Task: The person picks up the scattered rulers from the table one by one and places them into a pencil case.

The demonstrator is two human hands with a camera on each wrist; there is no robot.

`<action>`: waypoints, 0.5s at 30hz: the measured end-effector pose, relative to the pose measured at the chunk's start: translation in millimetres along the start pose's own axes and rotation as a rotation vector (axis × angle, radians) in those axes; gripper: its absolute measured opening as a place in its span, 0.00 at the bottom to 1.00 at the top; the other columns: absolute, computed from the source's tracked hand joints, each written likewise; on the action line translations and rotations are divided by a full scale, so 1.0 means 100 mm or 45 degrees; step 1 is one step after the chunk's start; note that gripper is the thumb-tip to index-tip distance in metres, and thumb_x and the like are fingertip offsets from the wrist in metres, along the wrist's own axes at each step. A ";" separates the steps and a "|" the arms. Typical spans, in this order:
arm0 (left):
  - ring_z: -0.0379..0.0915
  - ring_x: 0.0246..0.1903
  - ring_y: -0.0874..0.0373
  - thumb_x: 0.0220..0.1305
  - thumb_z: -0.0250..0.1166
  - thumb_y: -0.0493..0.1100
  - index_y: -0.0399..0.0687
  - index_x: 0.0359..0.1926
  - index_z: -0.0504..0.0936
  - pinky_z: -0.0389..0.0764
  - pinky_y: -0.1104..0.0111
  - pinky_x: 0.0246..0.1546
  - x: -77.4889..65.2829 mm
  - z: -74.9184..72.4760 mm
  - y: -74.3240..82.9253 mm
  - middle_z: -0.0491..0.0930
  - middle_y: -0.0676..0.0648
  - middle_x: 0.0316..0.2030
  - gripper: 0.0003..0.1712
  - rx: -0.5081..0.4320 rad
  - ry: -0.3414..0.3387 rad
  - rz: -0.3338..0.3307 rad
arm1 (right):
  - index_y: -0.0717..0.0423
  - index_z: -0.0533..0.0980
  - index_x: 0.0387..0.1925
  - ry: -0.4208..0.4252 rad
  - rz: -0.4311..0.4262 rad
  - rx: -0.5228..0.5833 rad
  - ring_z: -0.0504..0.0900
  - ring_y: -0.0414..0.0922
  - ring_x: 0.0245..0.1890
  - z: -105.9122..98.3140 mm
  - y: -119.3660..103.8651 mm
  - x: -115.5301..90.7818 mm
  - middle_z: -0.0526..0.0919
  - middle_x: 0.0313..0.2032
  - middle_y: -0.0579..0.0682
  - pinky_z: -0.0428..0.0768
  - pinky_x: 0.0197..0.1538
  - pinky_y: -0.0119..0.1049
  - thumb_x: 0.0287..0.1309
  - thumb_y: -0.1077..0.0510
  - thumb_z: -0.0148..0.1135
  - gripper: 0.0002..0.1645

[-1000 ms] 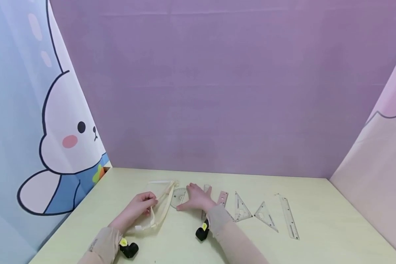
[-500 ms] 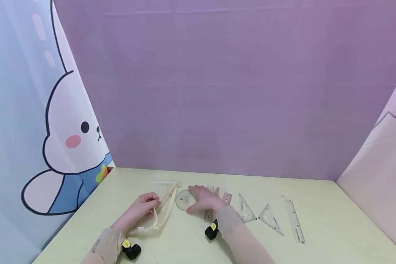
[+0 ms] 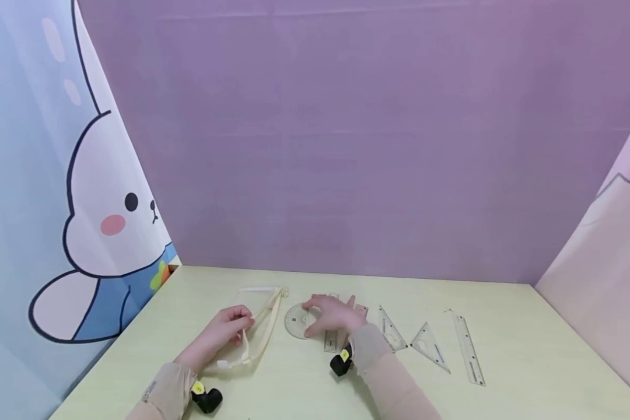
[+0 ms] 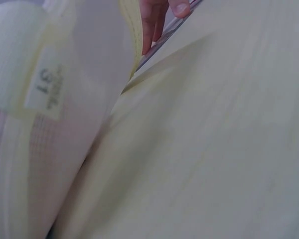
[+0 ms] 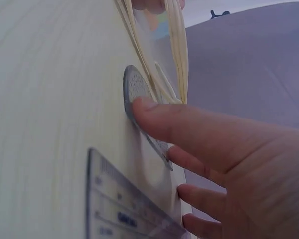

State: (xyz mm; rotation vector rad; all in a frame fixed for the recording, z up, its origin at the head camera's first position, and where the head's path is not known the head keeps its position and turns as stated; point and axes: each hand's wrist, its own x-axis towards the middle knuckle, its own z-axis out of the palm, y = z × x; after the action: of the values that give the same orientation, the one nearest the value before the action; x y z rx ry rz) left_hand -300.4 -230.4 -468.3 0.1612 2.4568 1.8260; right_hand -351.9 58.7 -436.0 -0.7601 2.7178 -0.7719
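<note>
A translucent zip pouch (image 3: pixel 266 335) with cream edging stands partly open on the left of the table, and my left hand (image 3: pixel 228 326) pinches its upper edge. Its pale sheet and printed tag (image 4: pixel 46 82) fill much of the left wrist view. Beside the pouch lies a clear protractor (image 3: pixel 295 321). My right hand (image 3: pixel 336 315) holds the protractor by its straight edge, thumb at the near end and a finger at the far end. Beneath the right palm is a clear ruler (image 3: pixel 331 342), partly hidden; it also shows in the right wrist view.
A pinkish ruler (image 3: pixel 362 310) peeks out beside the right wrist. Farther right lie two clear set squares (image 3: pixel 397 341) and a long clear ruler (image 3: pixel 468 350). A purple backdrop (image 3: pixel 346 146) rises at the table's back, with printed cloths on both sides.
My right hand has shifted right, and the protractor has slid with it, away from the pouch's edge. The left hand keeps its hold on the pouch. The camera view has swayed slightly.
</note>
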 end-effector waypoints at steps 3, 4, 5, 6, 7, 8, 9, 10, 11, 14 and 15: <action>0.66 0.22 0.60 0.63 0.63 0.41 0.39 0.35 0.75 0.73 0.71 0.24 -0.01 0.00 -0.01 0.71 0.50 0.25 0.08 0.004 -0.006 0.004 | 0.46 0.68 0.67 -0.043 -0.014 0.009 0.56 0.56 0.70 -0.01 0.04 0.01 0.62 0.70 0.49 0.31 0.61 0.72 0.37 0.47 0.78 0.52; 0.66 0.22 0.60 0.63 0.63 0.40 0.39 0.35 0.75 0.74 0.71 0.24 -0.01 0.00 -0.01 0.71 0.50 0.25 0.08 0.009 -0.005 0.009 | 0.47 0.66 0.68 -0.057 -0.018 -0.003 0.56 0.56 0.70 -0.02 0.05 0.02 0.61 0.70 0.49 0.31 0.61 0.72 0.36 0.47 0.78 0.54; 0.66 0.22 0.61 0.63 0.63 0.40 0.39 0.35 0.75 0.74 0.71 0.24 -0.01 0.00 -0.01 0.71 0.50 0.25 0.08 0.012 -0.003 0.012 | 0.47 0.64 0.69 -0.070 -0.018 -0.023 0.56 0.55 0.71 -0.02 0.06 0.03 0.61 0.71 0.48 0.32 0.61 0.72 0.35 0.46 0.78 0.56; 0.66 0.22 0.61 0.63 0.63 0.40 0.39 0.35 0.75 0.74 0.71 0.24 -0.01 -0.01 -0.01 0.71 0.50 0.25 0.08 0.015 -0.002 0.015 | 0.48 0.63 0.70 -0.082 -0.017 -0.042 0.55 0.55 0.71 -0.03 0.06 0.03 0.60 0.71 0.48 0.31 0.60 0.73 0.35 0.46 0.77 0.57; 0.66 0.21 0.61 0.62 0.63 0.40 0.38 0.35 0.75 0.74 0.71 0.24 -0.01 -0.01 0.00 0.71 0.50 0.25 0.08 0.019 -0.001 0.018 | 0.48 0.63 0.70 -0.092 -0.009 -0.071 0.54 0.54 0.71 -0.03 0.07 0.04 0.59 0.71 0.47 0.29 0.59 0.74 0.34 0.45 0.77 0.58; 0.66 0.21 0.60 0.62 0.63 0.40 0.38 0.35 0.75 0.74 0.71 0.24 -0.01 -0.01 0.00 0.71 0.50 0.25 0.08 0.022 0.002 0.020 | 0.47 0.62 0.70 -0.099 -0.003 -0.094 0.53 0.54 0.72 -0.04 0.07 0.04 0.58 0.72 0.46 0.29 0.58 0.75 0.34 0.44 0.76 0.58; 0.66 0.21 0.60 0.62 0.63 0.40 0.38 0.35 0.75 0.74 0.70 0.24 -0.01 -0.01 0.01 0.71 0.50 0.25 0.08 0.024 0.006 0.021 | 0.47 0.62 0.71 -0.105 0.000 -0.114 0.53 0.54 0.72 -0.04 0.07 0.04 0.58 0.72 0.45 0.29 0.58 0.75 0.33 0.43 0.76 0.59; 0.66 0.21 0.60 0.62 0.63 0.40 0.38 0.35 0.75 0.74 0.70 0.24 -0.01 -0.01 0.02 0.71 0.50 0.25 0.08 0.023 0.010 0.022 | 0.47 0.62 0.71 -0.106 0.001 -0.126 0.53 0.53 0.72 -0.05 0.07 0.04 0.58 0.72 0.45 0.30 0.58 0.75 0.32 0.43 0.75 0.59; 0.66 0.21 0.60 0.62 0.63 0.40 0.38 0.35 0.75 0.74 0.70 0.24 -0.01 -0.01 0.02 0.71 0.50 0.25 0.08 0.023 0.011 0.021 | 0.47 0.62 0.71 -0.107 0.004 -0.126 0.52 0.53 0.72 -0.05 0.07 0.04 0.58 0.72 0.45 0.30 0.58 0.75 0.32 0.43 0.75 0.59; 0.67 0.22 0.60 0.63 0.63 0.40 0.38 0.36 0.75 0.75 0.70 0.24 -0.01 0.00 0.02 0.72 0.49 0.25 0.08 0.017 0.007 0.016 | 0.48 0.63 0.70 -0.090 0.023 -0.098 0.54 0.53 0.72 -0.05 0.07 0.02 0.59 0.72 0.45 0.28 0.58 0.74 0.33 0.44 0.76 0.58; 0.68 0.22 0.60 0.63 0.63 0.40 0.38 0.36 0.75 0.75 0.70 0.24 -0.01 0.00 0.02 0.72 0.49 0.25 0.08 0.016 0.004 0.018 | 0.48 0.64 0.69 -0.079 0.028 -0.091 0.54 0.53 0.71 -0.05 0.07 0.02 0.60 0.71 0.45 0.27 0.58 0.74 0.33 0.43 0.77 0.57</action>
State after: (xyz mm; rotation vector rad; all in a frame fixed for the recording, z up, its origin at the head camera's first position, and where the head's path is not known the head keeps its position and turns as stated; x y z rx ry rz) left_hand -299.6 -229.9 -466.8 0.1768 2.4762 1.8180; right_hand -357.7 64.7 -435.9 -0.7547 2.7058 -0.6385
